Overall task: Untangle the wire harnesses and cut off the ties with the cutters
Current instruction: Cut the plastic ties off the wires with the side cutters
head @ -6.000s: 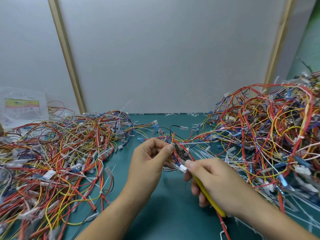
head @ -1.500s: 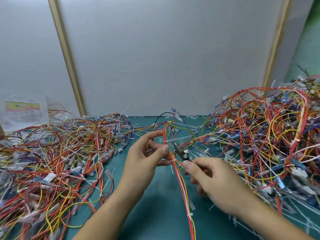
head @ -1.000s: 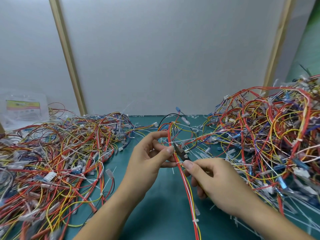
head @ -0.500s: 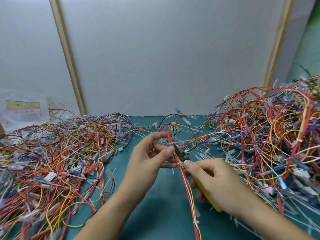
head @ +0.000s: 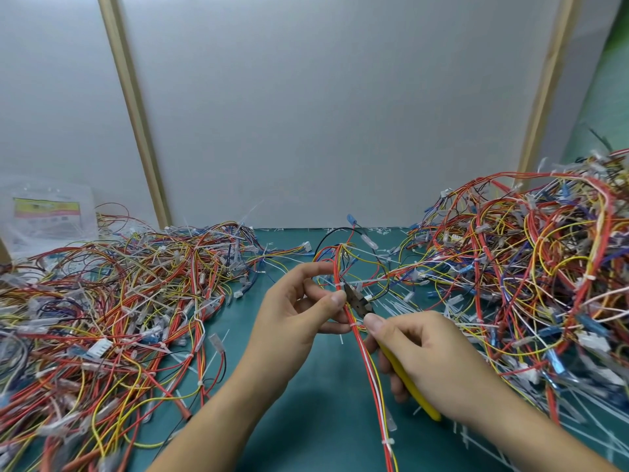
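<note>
Fingers [head: 336, 298] tight on harness [head: 366, 362], cutters [head: 406, 383]

The left hand [head: 299, 311] pinches a red-and-yellow harness [head: 367, 362]; right of that harness the right hand [head: 432, 362] grips yellow-handled cutters [head: 356, 300], tips seemingly at its white tie [head: 338, 284]. A tangled heap [head: 527, 267] lies farther right.
</note>
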